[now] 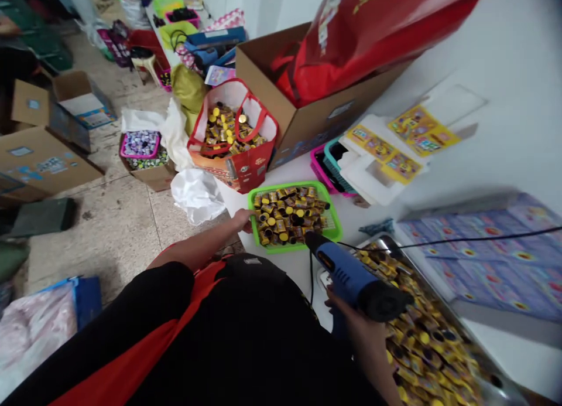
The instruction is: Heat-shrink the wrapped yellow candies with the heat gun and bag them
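My right hand [353, 321] is wrapped round the handle of a blue heat gun [351, 271]. Its dark nozzle points at the lower right part of a green plastic basket [262, 249]. Many small cylinders with yellow-and-brown wrappers [281, 221] lie jumbled in that basket, some showing yellow ends and some black. At the basket's left rim is my left hand [243, 219], its fingers closed on the edge. A black cord runs from the heat gun across to the right.
Right of me, a metal tray [483, 359] holds more wrapped cylinders. A red-handled bag [250, 171] full of them stands beyond the basket, beside a cardboard box [285, 130] with a red bag. Stacked purple boxes [487, 248] line the right; a white plastic bag [197, 195] lies left.
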The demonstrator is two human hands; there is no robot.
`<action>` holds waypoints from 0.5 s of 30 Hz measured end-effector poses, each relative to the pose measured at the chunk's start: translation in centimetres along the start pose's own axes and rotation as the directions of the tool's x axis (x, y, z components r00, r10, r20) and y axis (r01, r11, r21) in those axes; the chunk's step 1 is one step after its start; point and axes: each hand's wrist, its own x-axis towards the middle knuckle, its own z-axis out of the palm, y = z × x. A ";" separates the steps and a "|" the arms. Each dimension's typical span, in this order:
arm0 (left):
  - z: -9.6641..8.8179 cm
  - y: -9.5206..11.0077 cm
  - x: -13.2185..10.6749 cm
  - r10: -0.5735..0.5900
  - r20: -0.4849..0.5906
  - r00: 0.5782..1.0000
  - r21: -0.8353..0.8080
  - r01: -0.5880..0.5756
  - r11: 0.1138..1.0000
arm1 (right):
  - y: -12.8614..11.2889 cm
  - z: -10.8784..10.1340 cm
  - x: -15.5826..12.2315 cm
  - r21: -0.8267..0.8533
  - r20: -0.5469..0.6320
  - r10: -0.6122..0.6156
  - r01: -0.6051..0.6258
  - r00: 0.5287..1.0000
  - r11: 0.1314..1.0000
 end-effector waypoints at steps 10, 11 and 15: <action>1.7 2.8 1.4 -0.019 0.053 0.998 -0.049 0.022 0.999 | 0.9 0.7 -1.9 0.243 0.038 0.125 -0.131 0.991 0.961; 1.8 3.0 1.0 -0.004 0.065 0.998 -0.051 0.007 0.999 | 0.7 1.0 -1.9 0.266 0.006 0.126 -0.123 0.992 0.956; 1.9 4.3 0.3 0.046 0.103 0.994 -0.052 -0.041 0.998 | 0.0 1.7 -1.6 0.283 -0.154 0.070 -0.024 0.986 0.959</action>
